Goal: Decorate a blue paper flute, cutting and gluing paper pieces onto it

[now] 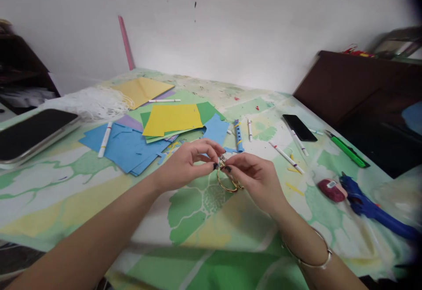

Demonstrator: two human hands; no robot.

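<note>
No text, brand, number or sign can be read with certainty. A small white label (331, 185) is seen on the rounded maroon object (333, 195) at the right, but whatever is printed there is too blurred to be made out. On the white marker (105, 139) at the left, only a coloured band can be discerned. Dark spots are borne by the blue roll (238, 137), among which no letters can be distinguished.
</note>
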